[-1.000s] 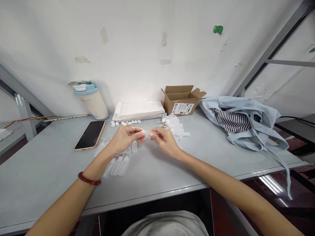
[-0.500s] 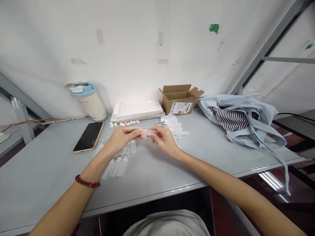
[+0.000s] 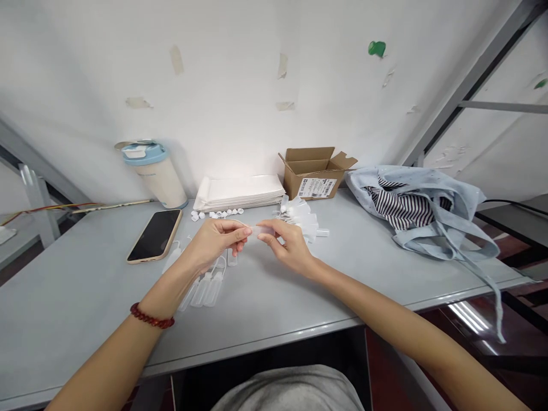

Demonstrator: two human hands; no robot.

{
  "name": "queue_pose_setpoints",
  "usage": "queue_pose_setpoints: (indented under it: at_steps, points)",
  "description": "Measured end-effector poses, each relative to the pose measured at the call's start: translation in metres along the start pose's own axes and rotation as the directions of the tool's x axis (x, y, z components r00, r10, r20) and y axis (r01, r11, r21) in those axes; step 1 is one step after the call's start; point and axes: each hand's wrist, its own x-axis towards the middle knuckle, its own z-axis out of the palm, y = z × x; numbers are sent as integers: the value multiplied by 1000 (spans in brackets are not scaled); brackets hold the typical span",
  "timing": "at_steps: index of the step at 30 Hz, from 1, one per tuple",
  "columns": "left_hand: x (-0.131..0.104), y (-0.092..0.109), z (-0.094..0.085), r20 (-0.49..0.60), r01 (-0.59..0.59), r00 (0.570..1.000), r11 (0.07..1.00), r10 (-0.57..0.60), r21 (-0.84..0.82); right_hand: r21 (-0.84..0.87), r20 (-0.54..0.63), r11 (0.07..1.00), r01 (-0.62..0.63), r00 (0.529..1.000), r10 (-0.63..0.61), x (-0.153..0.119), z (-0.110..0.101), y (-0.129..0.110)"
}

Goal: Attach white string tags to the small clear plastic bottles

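Between my two hands lies a small translucent plastic bottle (image 3: 262,230), held sideways above the table. My right hand (image 3: 285,242) grips its body between thumb and fingers. At the bottle's left end, the thumb and fingers of my left hand (image 3: 225,237) are pinched on its neck or cap, which they mostly cover. Several similar bottles with thin bent tubes (image 3: 208,290) lie on the table below my left wrist. Behind my right hand is a pile of translucent bottles (image 3: 303,217). Small white caps (image 3: 222,214) stand in a row beyond my left hand.
A phone (image 3: 154,236) and a cream tumbler with a blue lid (image 3: 160,182) are on the left. White envelopes (image 3: 242,191) and an open cardboard box (image 3: 314,177) stand along the wall. A light blue cloth bag (image 3: 422,208) rests at the right, its strap hanging over the table edge (image 3: 299,337).
The fingers of my left hand have shifted around the bottle's end, and its lower fingers now hang further down. My right hand keeps its hold. The view has moved slightly.
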Motion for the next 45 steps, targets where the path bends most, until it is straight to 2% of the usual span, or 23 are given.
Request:
queue_pose_setpoints:
  at_steps: [2,4,7,10,14,17,20,22,25,27,29,31,32,34,39,42,45]
  points:
    - [0,0,2,-59,-69,996,995,73,71,119,66,975,-187,981,181,2,-2,-3]
    - [0,0,3,-111,-92,988,988,106,127,224,130,916,-332,942,309,3,-3,-5]
    - [0,-1,4,-132,-79,986,988,97,136,291,148,875,-388,921,359,4,-3,-6]
    - [1,-1,2,-113,-25,993,999,30,48,243,83,920,-308,951,297,4,0,-6]
    - [1,0,0,-73,81,994,995,-85,-56,54,-18,993,-109,994,110,1,2,-3]
    - [0,3,0,20,157,988,985,-156,-67,-35,-35,999,26,999,-27,0,2,-1]
    - [-2,5,2,41,163,986,986,-161,-37,-56,-39,996,69,997,-71,0,1,-1]
    - [-4,5,4,21,101,995,993,-102,53,-19,-22,1000,9,1000,-9,1,-1,-2]
    - [-5,3,7,-16,-65,997,963,72,261,147,58,967,-209,978,203,3,-4,-5]
    - [-5,0,8,-29,-185,977,901,213,393,302,164,877,-373,927,338,6,-6,-5]
    - [-5,-4,9,-17,-283,941,815,338,506,437,290,743,-506,862,416,9,-8,-3]
    - [-4,-8,9,4,-338,912,747,410,573,511,379,631,-583,812,444,11,-8,-1]
    - [-3,-9,8,4,-345,908,740,420,577,523,389,612,-594,805,449,11,-8,-1]
    - [-3,-9,8,-15,-317,924,785,383,532,513,348,653,-558,830,436,12,-7,0]
    - [-4,2,7,-7,-151,986,923,165,354,357,178,853,-382,924,339,9,-5,-2]
    - [-4,5,6,25,-84,996,976,81,203,256,73,935,-247,969,236,6,-5,-3]
    - [-4,3,5,107,-32,994,996,23,89,193,20,972,-135,991,134,4,-5,-3]
